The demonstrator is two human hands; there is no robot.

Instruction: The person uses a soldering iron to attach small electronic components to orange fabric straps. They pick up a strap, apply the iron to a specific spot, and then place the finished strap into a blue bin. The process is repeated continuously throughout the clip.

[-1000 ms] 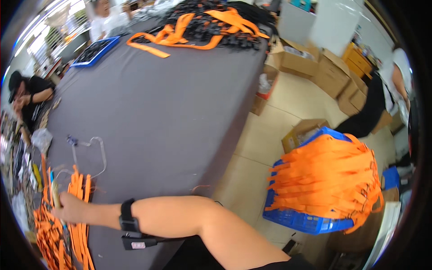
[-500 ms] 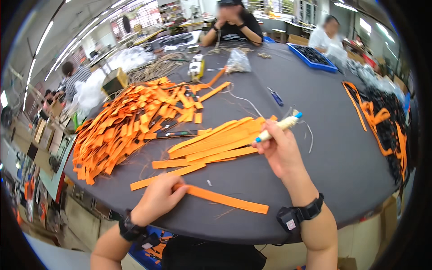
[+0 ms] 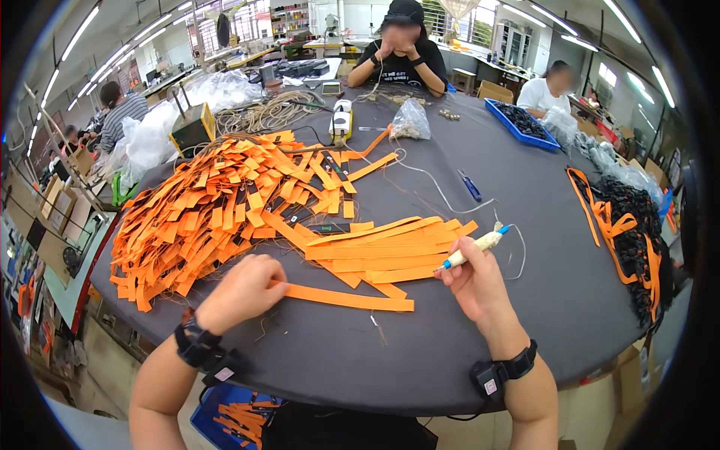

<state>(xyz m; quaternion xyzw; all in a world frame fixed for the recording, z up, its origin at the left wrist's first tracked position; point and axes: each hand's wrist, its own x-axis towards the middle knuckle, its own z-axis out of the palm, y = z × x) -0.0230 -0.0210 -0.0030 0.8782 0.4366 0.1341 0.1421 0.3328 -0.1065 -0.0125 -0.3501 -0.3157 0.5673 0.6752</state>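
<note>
Near-right of the pile (image 3: 199, 217), the left hand (image 3: 244, 294) pinches one end of a strap (image 3: 349, 298), which runs rightward, its free end nearer the right hand (image 3: 474, 277). That hand, right of the pile, curls closed round a tool (image 3: 486, 241).

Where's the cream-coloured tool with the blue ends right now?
In the head view, the cream-coloured tool is right of centre, in the person's right hand, beside the right ends of the orange strips.
</note>
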